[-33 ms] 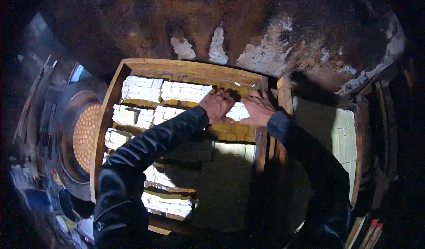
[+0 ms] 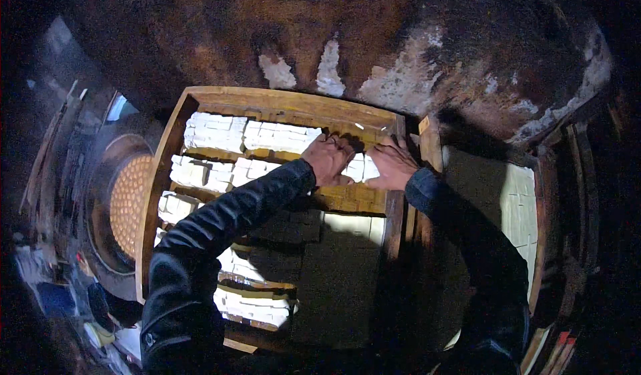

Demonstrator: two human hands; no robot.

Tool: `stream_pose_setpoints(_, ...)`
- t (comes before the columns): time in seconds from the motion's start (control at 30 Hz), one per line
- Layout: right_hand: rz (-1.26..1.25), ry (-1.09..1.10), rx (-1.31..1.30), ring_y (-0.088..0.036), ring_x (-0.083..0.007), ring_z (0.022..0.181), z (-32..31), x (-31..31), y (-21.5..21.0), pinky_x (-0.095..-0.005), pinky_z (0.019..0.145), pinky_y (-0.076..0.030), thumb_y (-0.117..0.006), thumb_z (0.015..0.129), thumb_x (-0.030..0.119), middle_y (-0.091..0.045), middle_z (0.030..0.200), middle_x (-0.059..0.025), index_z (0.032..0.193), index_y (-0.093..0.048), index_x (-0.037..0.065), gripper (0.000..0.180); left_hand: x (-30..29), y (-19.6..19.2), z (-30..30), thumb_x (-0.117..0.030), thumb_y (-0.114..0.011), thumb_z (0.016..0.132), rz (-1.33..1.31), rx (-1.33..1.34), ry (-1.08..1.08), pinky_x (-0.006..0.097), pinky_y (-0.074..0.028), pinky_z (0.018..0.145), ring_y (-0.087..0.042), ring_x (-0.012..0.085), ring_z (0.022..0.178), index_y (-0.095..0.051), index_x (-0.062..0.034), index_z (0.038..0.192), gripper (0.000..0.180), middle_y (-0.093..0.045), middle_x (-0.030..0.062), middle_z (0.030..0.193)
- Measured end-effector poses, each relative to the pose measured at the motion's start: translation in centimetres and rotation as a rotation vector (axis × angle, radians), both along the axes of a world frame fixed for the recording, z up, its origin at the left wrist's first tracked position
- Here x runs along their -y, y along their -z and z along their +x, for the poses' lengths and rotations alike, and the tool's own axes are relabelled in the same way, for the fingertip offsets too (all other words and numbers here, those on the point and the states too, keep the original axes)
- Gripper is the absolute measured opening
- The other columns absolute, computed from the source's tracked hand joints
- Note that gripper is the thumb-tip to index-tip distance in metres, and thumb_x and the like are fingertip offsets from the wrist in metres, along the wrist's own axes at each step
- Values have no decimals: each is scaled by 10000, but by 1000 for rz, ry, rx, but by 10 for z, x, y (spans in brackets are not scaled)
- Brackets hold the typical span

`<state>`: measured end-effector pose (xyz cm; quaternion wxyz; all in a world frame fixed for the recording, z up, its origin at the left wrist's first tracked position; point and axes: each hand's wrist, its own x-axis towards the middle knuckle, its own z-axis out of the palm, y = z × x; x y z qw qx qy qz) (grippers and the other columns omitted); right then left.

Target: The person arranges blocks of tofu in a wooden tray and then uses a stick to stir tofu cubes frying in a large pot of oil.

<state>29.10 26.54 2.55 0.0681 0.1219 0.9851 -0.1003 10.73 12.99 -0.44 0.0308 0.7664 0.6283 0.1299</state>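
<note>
Where both hands meet, near the far right corner of the wooden tray (image 2: 160, 195), lie white blocks (image 2: 360, 168) cut into small squares, pale and soft-edged, wedged between the two palms. More of the same white blocks fill the tray in rows, parted by yellowish wooden slats (image 2: 347, 198); the near rows sit in the person's shadow.

Left hand (image 2: 328, 158): palm down, fingers spread and pressed flat on the blocks, not closed round anything. Right hand (image 2: 392, 163): also palm down, fingers splayed toward the tray's far rail, resting on the blocks and the slat edge; no clench visible. The two hands lie just beside each other, thumbs toward the gap. Both forearms in dark sleeves come up from the lower edge, the left one crossing over the middle rows and hiding them.

Right of the tray, a second slab of white material (image 2: 521, 208), scored into squares, lies half in shade. Left of the tray, a round woven basket (image 2: 127, 201) sits inside a dark ring. Beyond the tray, a stained, peeling wall (image 2: 347, 48)
</note>
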Motion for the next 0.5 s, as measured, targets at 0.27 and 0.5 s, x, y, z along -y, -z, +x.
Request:
stream_pose_setpoints(0.27,69,31,30,-344,-391,1284,-16,24,-4,-649,1045,-177,-700,659,576,-442,1336,-229,1318,-390,-21,941,10,-31,-2,-585,-639,714,-228,-229,-17,482,-316,1005,-435,339,1225,-492,-60,1285,790,-516,151,1289)
stream_pose_setpoints(0.5,-49,56,73,-432,-357,1200,-32,24,0,-627,983,-271,-714,676,526,-548,1196,-181,1178,-509,12,747,11,-21,-7,-540,-664,727,-180,-229,-40,504,-288,1047,-403,345,1275,-463,-56,1319,791,-486,157,1341)
